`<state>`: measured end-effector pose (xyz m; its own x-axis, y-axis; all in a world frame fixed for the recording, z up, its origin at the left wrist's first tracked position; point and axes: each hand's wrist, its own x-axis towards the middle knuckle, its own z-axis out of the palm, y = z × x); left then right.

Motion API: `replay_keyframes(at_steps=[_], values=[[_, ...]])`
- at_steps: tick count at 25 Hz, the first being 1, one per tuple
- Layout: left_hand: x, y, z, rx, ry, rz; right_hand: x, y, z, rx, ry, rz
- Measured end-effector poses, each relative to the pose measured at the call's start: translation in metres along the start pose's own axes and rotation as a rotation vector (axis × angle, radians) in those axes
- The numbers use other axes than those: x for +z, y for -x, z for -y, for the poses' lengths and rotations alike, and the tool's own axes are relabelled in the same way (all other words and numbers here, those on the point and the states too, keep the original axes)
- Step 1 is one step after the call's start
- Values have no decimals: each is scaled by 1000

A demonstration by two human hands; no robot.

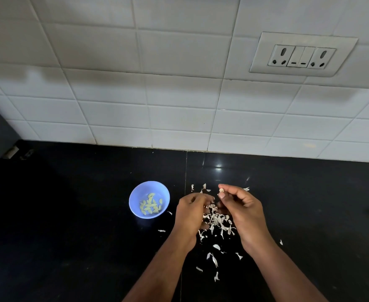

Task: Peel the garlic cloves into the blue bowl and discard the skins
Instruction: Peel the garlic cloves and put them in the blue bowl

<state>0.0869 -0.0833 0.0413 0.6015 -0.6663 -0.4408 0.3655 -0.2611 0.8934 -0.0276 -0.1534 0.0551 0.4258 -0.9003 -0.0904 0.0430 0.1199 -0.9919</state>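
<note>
**Ana:** Right, from the head camera, both hands are over the black counter [70,214], working above the heap of skins [217,221]. The right hand [242,210] pinches a small pale bit [221,190] between thumb and forefinger, raised just above the heap.

**Ben:** Clove or scrap of skin?

**Ana:** Too small to tell. The left hand [190,216] sits just beside it, fingers curled down toward the heap; whether it holds anything, I can't tell.

**Ben:** So where are we in the job?

**Ana:** Peeling, late on, I'd judge. The blue bowl [149,199] stands just left of the left hand with the peeled cloves [150,206] inside.

**Ben:** Count them for me.

**Ana:** One bowl, about a dozen cloves in it, overlapping, so no firm figure. Skins: one dense heap between the hands and well over a dozen loose flakes scattered around.

**Ben:** Next move?

**Ana:** If that's a clove, strip it and carry it left over the rim. If it's skin, drop it. Then all those flakes need sweeping together for the bin; they look light and liable to drift.
</note>
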Motion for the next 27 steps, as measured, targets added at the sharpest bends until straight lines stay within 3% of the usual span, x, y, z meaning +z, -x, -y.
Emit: replay_keyframes(at_steps=[6, 13, 20, 27], values=[[-6, 2, 0, 83, -106, -13, -9, -2, 2, -72, 184, -30], [-2, 0, 4, 93, -217, 29, -8, -6, 3, 144, -92, -34], [-6, -2, 7, 174, -407, -163, -13, -8, -1, 193, -190, -6], [1, 8, 1, 182, -105, 122, -8, -4, -1, 210, -139, 14]])
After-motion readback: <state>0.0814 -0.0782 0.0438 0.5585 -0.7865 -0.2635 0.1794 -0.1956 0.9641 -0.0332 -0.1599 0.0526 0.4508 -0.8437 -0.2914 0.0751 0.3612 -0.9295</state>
